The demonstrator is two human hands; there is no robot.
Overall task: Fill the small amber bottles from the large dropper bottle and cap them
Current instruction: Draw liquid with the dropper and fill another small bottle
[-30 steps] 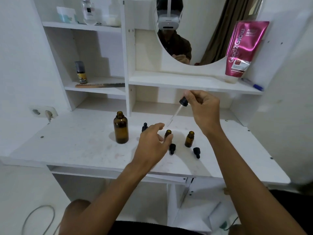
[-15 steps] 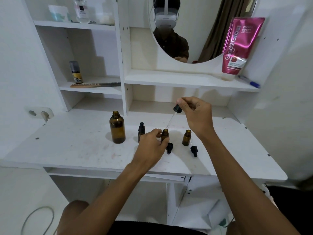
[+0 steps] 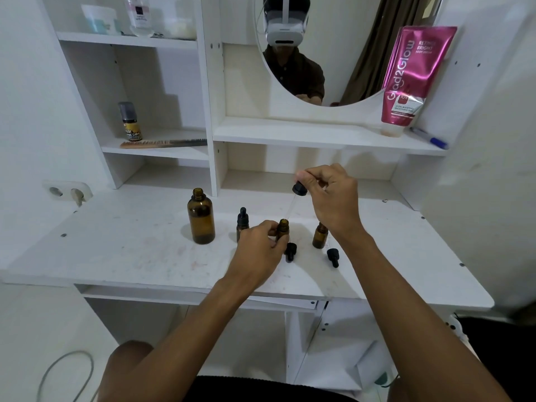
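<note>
Amber small bottle [image 3: 283,228] gripped by left hand [image 3: 258,252]; right hand [image 3: 333,197] pinches dropper [image 3: 299,189] just above it.

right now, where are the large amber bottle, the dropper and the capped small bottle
large amber bottle [image 3: 201,220]: head view, middle of its body
dropper [image 3: 299,189]: head view, its black cap
capped small bottle [image 3: 242,219]: head view, its black dropper cap

Both bare forearms reach forward from the bottom edge. The left hand [image 3: 258,248] sits low, its fingers curled round a small amber bottle [image 3: 283,229]. The right hand [image 3: 333,198] is raised above it, thumb and fingertips pinching the dropper [image 3: 298,189].
</note>
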